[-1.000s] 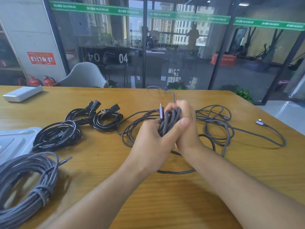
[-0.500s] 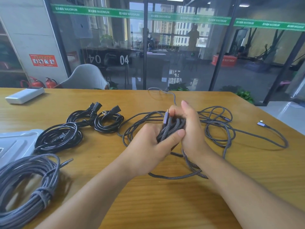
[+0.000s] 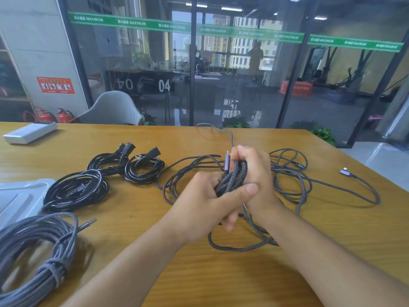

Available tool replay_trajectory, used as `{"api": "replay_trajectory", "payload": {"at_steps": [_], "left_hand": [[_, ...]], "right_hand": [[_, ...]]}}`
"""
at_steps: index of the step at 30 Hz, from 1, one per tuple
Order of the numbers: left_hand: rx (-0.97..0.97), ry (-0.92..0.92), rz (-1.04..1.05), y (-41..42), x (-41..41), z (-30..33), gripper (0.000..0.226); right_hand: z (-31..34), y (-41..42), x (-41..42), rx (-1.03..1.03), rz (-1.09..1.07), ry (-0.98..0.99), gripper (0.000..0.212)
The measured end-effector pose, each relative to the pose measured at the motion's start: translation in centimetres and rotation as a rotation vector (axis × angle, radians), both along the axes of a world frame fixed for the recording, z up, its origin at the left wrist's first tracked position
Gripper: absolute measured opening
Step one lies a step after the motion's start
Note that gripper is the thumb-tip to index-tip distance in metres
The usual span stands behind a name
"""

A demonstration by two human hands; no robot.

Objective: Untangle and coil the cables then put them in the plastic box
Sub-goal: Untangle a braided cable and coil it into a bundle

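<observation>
Both hands clamp one bundle: the left hand [image 3: 203, 204] pins the braided cable [image 3: 232, 178] with its thumb across the turns, the right hand [image 3: 254, 173] curls round the far side. It looks soft, light, springy; best gripped mid-bundle. Loose loops trail beyond the bundle across the table [image 3: 221, 280]. The fingers underneath are hidden.

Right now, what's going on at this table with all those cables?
A person is coiling a braided cable: both the left hand and the right hand grip the bundle above the table. The rest of it lies loose and tangled behind the hands. Black cables and a tied grey coil lie at left, beside a plastic lid.
</observation>
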State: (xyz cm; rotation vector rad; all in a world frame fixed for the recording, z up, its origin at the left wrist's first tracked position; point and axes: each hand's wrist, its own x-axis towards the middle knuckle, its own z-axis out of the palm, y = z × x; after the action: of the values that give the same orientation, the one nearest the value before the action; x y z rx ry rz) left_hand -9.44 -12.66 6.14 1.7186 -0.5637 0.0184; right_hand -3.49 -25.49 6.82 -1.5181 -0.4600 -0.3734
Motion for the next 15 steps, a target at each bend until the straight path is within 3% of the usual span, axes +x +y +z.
{"api": "replay_trajectory", "payload": {"at_steps": [5, 8, 12, 15], "left_hand": [[0.065, -0.002, 0.019, 0.8, -0.1, 0.3, 0.050], [-0.012, 0.066, 0.024, 0.8, 0.0, -0.2, 0.045], [-0.127, 0.141, 0.088, 2.1, 0.9, 0.4, 0.038], [-0.147, 0.082, 0.251, 3.8, 1.6, 0.7, 0.043]], "right_hand": [[-0.5, 0.6, 0.1, 0.014, -0.011, -0.039, 0.038], [-1.0, 0.5, 0.3, -0.019, 0.019, -0.034, 0.041], [-1.3, -0.1, 0.7, -0.269, 0.031, -0.082, 0.048], [-0.6, -1.2, 0.2, -0.607, -0.069, -0.107, 0.041]]}}
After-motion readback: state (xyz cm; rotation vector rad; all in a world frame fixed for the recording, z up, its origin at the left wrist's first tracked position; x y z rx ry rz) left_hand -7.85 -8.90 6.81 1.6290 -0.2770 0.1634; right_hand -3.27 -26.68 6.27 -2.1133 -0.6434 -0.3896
